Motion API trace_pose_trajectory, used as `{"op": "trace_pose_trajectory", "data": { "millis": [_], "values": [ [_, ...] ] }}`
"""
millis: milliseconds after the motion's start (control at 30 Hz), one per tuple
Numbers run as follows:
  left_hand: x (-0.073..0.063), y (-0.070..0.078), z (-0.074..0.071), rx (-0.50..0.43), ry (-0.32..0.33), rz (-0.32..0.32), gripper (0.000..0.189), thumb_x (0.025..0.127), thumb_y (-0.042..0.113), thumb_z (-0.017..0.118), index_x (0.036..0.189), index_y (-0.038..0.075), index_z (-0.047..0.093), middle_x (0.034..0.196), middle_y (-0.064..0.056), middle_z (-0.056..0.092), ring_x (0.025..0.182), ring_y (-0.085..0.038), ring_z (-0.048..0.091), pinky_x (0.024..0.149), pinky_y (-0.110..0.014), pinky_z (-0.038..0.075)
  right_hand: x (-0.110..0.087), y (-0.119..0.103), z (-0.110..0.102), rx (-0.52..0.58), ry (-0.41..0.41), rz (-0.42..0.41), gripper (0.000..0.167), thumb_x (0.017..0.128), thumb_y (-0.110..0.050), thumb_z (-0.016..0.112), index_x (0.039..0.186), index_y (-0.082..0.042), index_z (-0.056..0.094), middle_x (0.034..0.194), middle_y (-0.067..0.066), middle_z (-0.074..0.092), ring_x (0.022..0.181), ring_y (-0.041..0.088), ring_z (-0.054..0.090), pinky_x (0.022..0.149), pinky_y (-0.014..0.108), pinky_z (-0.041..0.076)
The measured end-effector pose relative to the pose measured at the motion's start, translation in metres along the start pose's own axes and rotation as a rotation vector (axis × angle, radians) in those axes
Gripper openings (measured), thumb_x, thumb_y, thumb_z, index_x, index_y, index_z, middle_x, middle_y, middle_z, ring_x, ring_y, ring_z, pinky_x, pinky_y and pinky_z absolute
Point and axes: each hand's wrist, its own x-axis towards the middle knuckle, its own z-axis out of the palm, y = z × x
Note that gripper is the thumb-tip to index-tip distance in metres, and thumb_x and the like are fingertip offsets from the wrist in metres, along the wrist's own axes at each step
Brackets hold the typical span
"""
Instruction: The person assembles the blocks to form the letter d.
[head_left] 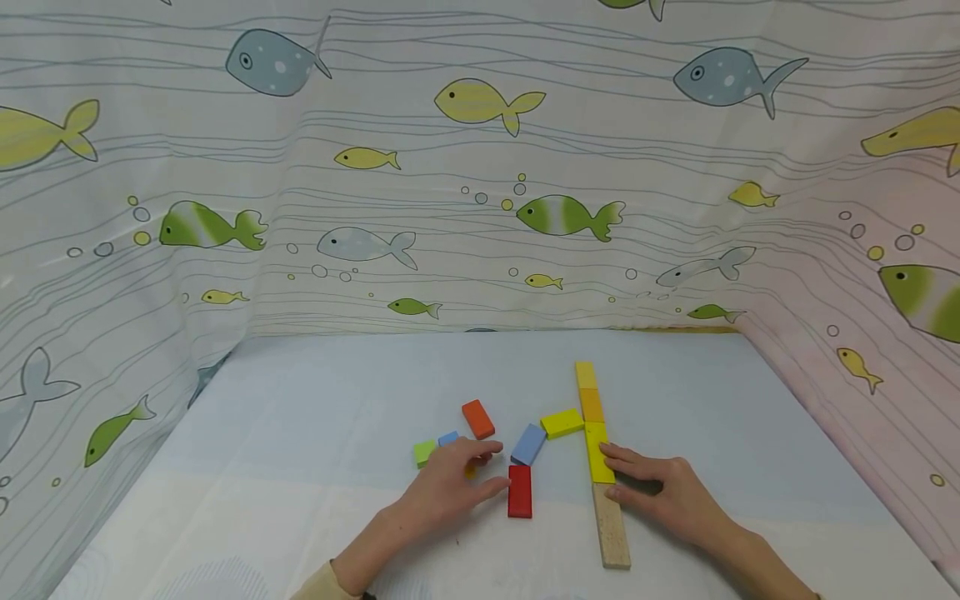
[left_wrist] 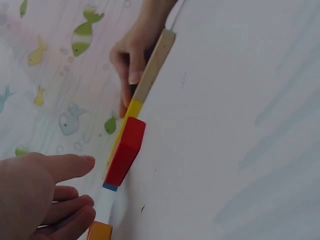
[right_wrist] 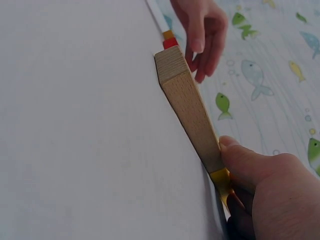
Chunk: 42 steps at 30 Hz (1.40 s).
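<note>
A row of blocks runs front to back: a plain wooden block (head_left: pixel 612 533), a bright yellow block (head_left: pixel 597 458), an orange-yellow block (head_left: pixel 591 406) and a pale yellow block (head_left: pixel 585 375). My right hand (head_left: pixel 678 492) rests at the row's right side, with fingertips on the bright yellow block and the thumb at the wooden block's back end. My left hand (head_left: pixel 448 479) hovers left of a red block (head_left: pixel 520 493), fingers loosely bent and spread from the thumb. An orange block (left_wrist: pixel 101 231), partly hidden, lies under the left fingers in the left wrist view.
Between the hands lie a blue block (head_left: pixel 529 445) and a slanted yellow block (head_left: pixel 561 423), which meets the row. Behind the left hand are a red-orange block (head_left: pixel 478 419), a green block (head_left: pixel 423 452) and another blue block (head_left: pixel 448 437). A fish-print curtain (head_left: pixel 480 183) surrounds the table.
</note>
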Motion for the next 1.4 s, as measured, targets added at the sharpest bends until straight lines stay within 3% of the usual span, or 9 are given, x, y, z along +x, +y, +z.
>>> {"op": "trace_pose_trajectory", "data": {
  "millis": [233, 400, 600, 767, 1100, 1400],
  "values": [
    [0.009, -0.007, -0.005, 0.022, 0.159, 0.055, 0.045, 0.088, 0.02, 0.077, 0.129, 0.006, 0.064, 0.121, -0.006, 0.069, 0.109, -0.024, 0.064, 0.092, -0.041, 0.056, 0.0, -0.001, -0.001, 0.004, -0.007, 0.014, 0.049, 0.084, -0.045, 0.076, 0.126, -0.02, 0.071, 0.132, -0.012, 0.064, 0.122, 0.016, 0.061, 0.096, 0.023, 0.052],
    [0.023, -0.01, -0.01, 0.028, 0.228, -0.001, 0.053, 0.086, 0.017, 0.079, 0.133, 0.004, 0.06, 0.131, -0.01, 0.064, 0.122, -0.031, 0.058, 0.1, -0.05, 0.051, 0.0, -0.001, -0.001, 0.008, -0.008, 0.024, 0.049, 0.084, -0.046, 0.076, 0.126, -0.02, 0.071, 0.132, -0.013, 0.064, 0.122, 0.016, 0.061, 0.096, 0.025, 0.052],
    [0.038, -0.018, -0.014, 0.048, 0.193, -0.113, 0.062, 0.084, 0.02, 0.079, 0.139, 0.004, 0.055, 0.142, -0.013, 0.055, 0.132, -0.035, 0.049, 0.108, -0.054, 0.043, 0.0, -0.002, -0.001, 0.03, -0.005, 0.035, 0.049, 0.083, -0.046, 0.077, 0.125, -0.02, 0.071, 0.133, -0.012, 0.064, 0.123, 0.016, 0.061, 0.097, 0.022, 0.051],
    [0.041, -0.026, -0.014, 0.044, 0.158, -0.172, 0.065, 0.084, 0.022, 0.079, 0.14, 0.004, 0.053, 0.141, -0.014, 0.056, 0.131, -0.036, 0.051, 0.108, -0.053, 0.043, 0.0, -0.003, 0.0, 0.035, -0.007, 0.036, 0.048, 0.084, -0.046, 0.076, 0.124, -0.02, 0.072, 0.133, -0.011, 0.064, 0.123, 0.016, 0.061, 0.097, 0.022, 0.05],
    [0.041, -0.036, -0.014, 0.033, 0.179, -0.159, 0.061, 0.083, 0.021, 0.08, 0.137, 0.003, 0.056, 0.134, -0.014, 0.062, 0.124, -0.034, 0.056, 0.105, -0.051, 0.046, 0.0, -0.003, -0.001, 0.038, -0.004, 0.024, 0.048, 0.084, -0.044, 0.077, 0.125, -0.019, 0.072, 0.133, -0.011, 0.064, 0.122, 0.015, 0.061, 0.097, 0.017, 0.048],
    [0.041, -0.038, -0.014, 0.018, 0.176, -0.15, 0.06, 0.084, 0.02, 0.08, 0.136, 0.003, 0.057, 0.133, -0.013, 0.063, 0.123, -0.033, 0.057, 0.104, -0.05, 0.047, 0.0, -0.001, 0.0, 0.022, -0.008, 0.037, 0.049, 0.084, -0.046, 0.076, 0.125, -0.021, 0.071, 0.133, -0.013, 0.063, 0.122, 0.015, 0.061, 0.097, 0.02, 0.049]
  ]
}}
